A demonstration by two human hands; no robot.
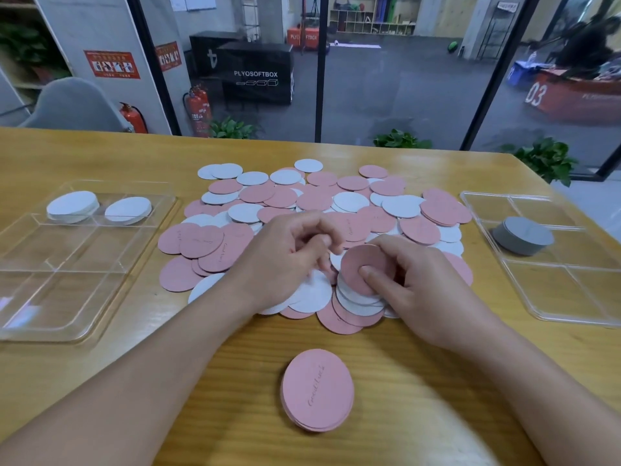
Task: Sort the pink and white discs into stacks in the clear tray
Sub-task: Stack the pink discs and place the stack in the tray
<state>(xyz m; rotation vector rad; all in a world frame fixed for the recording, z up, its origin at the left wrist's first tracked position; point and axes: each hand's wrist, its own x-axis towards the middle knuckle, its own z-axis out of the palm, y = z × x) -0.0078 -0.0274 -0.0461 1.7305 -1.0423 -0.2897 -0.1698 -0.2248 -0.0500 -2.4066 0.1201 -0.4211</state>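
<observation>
A loose heap of pink and white discs [316, 203] covers the middle of the wooden table. My right hand [423, 280] pinches a pink disc [361, 264], thumb on its face, tilted up over the heap's near edge. My left hand [285, 253] hovers just left of it with fingers curled, holding nothing I can see. A small stack of pink discs [317, 390] lies on the bare table in front of me. The clear tray on the left [67, 264] holds two white stacks [72, 206] [127, 210] in its far compartments.
A second clear tray [571, 284] on the right holds a grey stack [522, 235]. The table's far edge runs along a glass wall with plants behind it. Bare wood lies between the heap and the table's near edge.
</observation>
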